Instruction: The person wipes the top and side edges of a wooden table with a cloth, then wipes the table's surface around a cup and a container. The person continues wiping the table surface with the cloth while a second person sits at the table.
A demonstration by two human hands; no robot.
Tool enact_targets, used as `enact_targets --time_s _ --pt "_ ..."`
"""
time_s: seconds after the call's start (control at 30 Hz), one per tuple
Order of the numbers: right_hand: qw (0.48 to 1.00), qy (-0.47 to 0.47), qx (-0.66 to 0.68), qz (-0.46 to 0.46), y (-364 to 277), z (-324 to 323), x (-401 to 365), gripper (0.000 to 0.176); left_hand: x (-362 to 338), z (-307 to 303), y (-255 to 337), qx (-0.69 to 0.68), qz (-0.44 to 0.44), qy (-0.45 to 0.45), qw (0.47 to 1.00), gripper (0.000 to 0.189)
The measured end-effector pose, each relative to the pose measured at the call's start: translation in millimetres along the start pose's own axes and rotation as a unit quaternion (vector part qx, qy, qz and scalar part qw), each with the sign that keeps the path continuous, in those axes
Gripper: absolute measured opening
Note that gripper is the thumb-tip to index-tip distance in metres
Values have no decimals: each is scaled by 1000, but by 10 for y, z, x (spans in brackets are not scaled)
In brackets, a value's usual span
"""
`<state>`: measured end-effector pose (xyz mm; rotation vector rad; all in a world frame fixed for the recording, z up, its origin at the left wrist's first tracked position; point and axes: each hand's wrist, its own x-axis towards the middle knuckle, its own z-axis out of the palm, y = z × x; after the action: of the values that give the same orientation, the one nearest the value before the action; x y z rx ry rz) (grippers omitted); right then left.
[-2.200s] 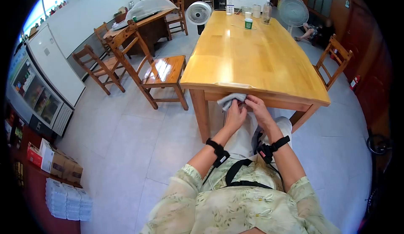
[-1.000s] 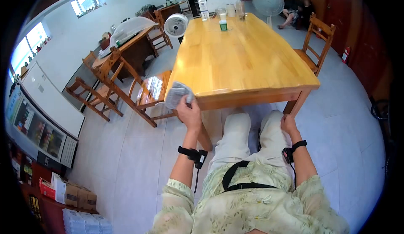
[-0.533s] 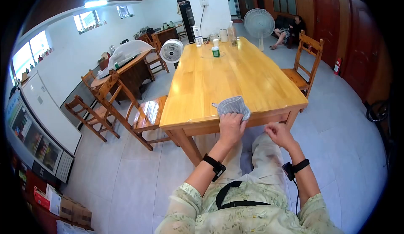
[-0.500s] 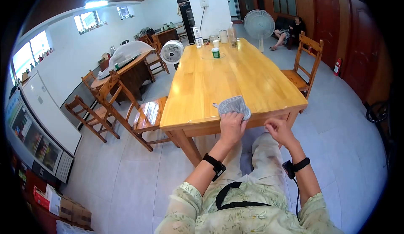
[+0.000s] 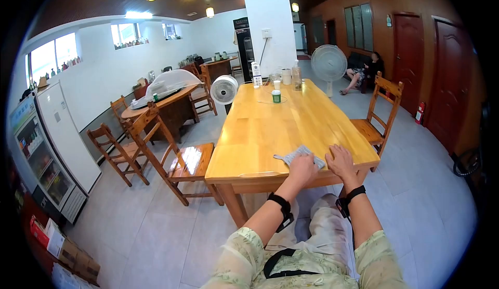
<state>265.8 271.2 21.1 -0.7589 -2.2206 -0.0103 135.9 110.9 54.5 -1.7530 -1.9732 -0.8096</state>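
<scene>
A folded grey cleaning cloth with a small loop at its left lies on the near edge of the yellow wooden table. My left hand is closed over it, pressing it to the tabletop; the fingers partly hide the cloth. Just to the right, my right hand rests on the table near the cloth's right corner. Its fingers are stretched out and hold nothing. A green-and-white cup stands toward the far end of the table.
Behind the cup stand a carton and a glass bottle. A white fan and a larger fan flank the far end. Wooden chairs line both sides. A person sits at the back right.
My right hand has risen from beside my leg onto the tabletop and its fingers have spread. My left hand has lowered the cloth flat against the table. The camera view has tilted up.
</scene>
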Motion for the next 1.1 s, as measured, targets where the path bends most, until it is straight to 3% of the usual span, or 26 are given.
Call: enact_targets --time_s 0.07,0.13,0.2,0.27,0.3,0.37,0.43,0.5,0.6,0.7,0.83,0.9,1.1 --pt "1000 -15 9 17 2 18 30 51 147 -118 73 -98 -140 -82 982 34" --pt "999 -28 17 33 28 37 89 54 114 -159 105 -102 -151 -55 982 36" --pt "987 -79 61 128 41 44 196 52 77 -163 137 -107 -160 -23 981 38" --pt "989 -87 10 121 -83 5 199 50 -24 -48 130 36 -97 -11 995 46" --pt "987 -99 -40 119 -164 -27 212 50 -79 33 98 42 -98 -4 994 46" --pt "980 -141 -51 129 -306 -192 254 51 -171 182 42 153 -5 120 981 51" --pt "970 -187 -65 141 -347 -143 250 53 -168 158 49 147 -17 90 985 49" --pt "978 -91 -174 65 -292 -62 224 61 -167 135 34 120 -1 76 990 49" --pt "981 -130 -142 -12 -252 -105 259 64 -237 47 -44 111 36 44 992 51" --pt "975 -211 -62 42 -66 56 308 61 -364 -56 -185 94 83 56 991 52" --pt "976 -209 -60 22 -12 87 309 59 -578 -317 -536 109 98 74 986 52" --pt "986 -154 -56 10 24 140 278 56 -735 -532 -770 105 116 60 986 55" --pt "985 -157 -69 8 17 107 258 55 -1329 -1244 -1521 177 45 40 982 58"
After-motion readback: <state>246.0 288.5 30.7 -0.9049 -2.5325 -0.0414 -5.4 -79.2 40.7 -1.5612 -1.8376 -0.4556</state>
